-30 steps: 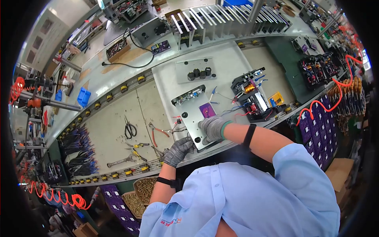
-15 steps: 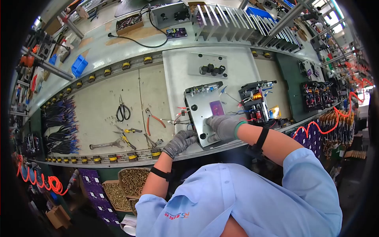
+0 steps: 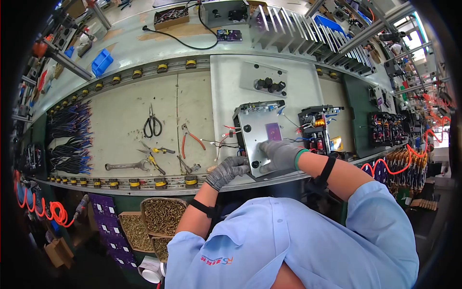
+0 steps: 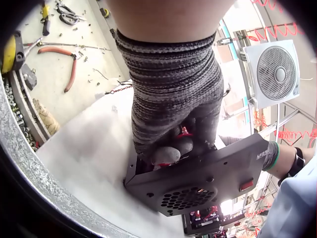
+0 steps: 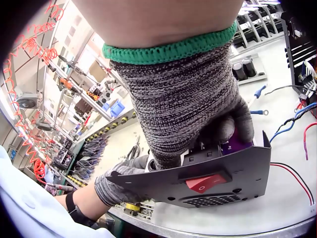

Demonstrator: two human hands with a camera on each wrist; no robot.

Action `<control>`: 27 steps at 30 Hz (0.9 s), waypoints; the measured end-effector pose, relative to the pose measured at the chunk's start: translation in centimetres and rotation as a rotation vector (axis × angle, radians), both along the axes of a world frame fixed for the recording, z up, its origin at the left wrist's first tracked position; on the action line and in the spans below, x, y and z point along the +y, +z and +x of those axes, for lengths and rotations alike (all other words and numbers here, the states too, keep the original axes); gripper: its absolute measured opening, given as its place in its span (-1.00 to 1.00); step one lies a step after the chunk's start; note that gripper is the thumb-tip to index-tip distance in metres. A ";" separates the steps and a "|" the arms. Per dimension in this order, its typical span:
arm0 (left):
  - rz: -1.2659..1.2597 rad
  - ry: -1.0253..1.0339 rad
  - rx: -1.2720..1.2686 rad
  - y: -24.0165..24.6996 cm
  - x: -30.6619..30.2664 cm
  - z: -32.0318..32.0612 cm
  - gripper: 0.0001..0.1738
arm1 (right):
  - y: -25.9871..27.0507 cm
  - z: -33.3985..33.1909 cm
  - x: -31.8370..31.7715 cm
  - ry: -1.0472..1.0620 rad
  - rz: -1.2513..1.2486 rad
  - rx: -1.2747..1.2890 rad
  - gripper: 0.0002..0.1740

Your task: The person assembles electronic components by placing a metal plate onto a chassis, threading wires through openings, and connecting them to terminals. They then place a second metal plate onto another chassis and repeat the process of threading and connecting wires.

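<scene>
A metal case (image 3: 260, 127) with a bare silver top plate and a purple patch lies on the bench before me. Its black end panel (image 5: 218, 179) carries a red rocker switch (image 5: 208, 181) and a round vent grille (image 4: 185, 197). My gloved left hand (image 3: 227, 172) grips the case at its near left corner; in the left wrist view its fingertips (image 4: 167, 155) curl behind the panel, beside bits of red. Over the near part of the plate, my gloved right hand (image 3: 280, 155) holds the case, thumb and bent fingers behind the panel by black sockets (image 5: 204, 154).
Left of the case lie orange-handled pliers (image 3: 190, 140), black scissors (image 3: 152, 126) and a wrench (image 3: 126, 165). A half-built unit (image 3: 317, 126) with loose wires stands to the right. A plate with black cylinders (image 3: 263, 79) sits behind. Roller rails (image 3: 161, 183) edge the bench.
The head view has swung, so the bench appears turned and shifted. Both hands stay at the case, the left at its near left corner, the right over the plate.
</scene>
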State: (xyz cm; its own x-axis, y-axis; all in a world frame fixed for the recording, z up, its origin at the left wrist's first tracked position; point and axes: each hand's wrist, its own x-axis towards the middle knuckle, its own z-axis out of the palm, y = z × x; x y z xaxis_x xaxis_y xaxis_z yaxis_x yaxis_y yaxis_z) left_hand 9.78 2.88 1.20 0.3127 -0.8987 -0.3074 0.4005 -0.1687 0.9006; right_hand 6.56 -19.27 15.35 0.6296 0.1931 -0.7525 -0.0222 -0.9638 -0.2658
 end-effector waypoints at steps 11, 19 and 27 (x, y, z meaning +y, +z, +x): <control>0.003 0.005 0.082 -0.9 0.1 -0.4 -0.51 | 1.0 0.2 0.4 -0.002 -0.013 0.032 -0.22; 0.080 0.053 0.044 0.3 -1.0 -0.4 -0.63 | 0.7 -0.3 0.4 -0.086 -0.004 0.032 -0.18; -0.018 0.141 0.321 -0.3 0.5 -0.8 -0.63 | -0.1 -0.2 -0.4 -0.021 -0.013 0.058 -0.22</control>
State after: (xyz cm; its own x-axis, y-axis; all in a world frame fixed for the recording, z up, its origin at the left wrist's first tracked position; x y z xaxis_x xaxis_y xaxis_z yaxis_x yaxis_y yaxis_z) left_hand 9.00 3.40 0.93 0.3239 -0.8600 -0.3943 0.6817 -0.0768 0.7276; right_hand 6.37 -19.71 15.21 0.5889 0.1704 -0.7900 -0.0570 -0.9663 -0.2509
